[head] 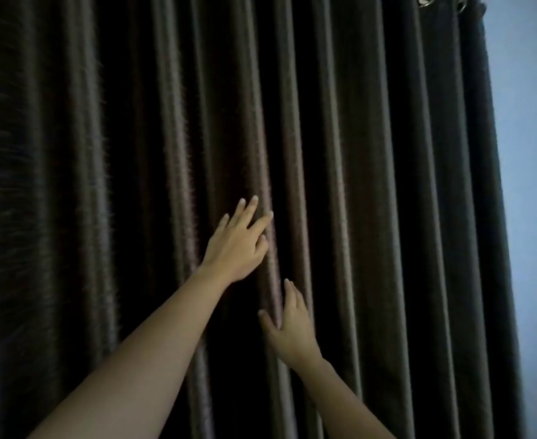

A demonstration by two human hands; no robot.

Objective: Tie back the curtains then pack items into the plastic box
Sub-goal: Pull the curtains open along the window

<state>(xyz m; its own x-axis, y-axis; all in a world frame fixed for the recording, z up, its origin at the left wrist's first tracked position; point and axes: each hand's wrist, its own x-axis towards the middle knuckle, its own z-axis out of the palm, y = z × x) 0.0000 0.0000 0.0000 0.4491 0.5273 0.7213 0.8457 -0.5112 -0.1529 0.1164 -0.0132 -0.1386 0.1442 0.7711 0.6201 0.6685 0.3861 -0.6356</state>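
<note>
Obs.: person's two arms, bare, dim light.

Left hand [234,248] and right hand [292,331] are both uncovered; the skin runs unbroken over narrow wrists and along each arm to the lower edge of the view. Left forearm [140,359] reads broad and smooth, widening towards the bottom-left corner through the wide-angle lens. Right forearm [349,403] reads much thinner. Fingers are slim and tapering. Fingernails [254,199] are short, rounded and pale where they catch the light. The back of the left hand shows faint ridges behind the knuckles. Finer surface detail is too dark and soft to make out.
</note>
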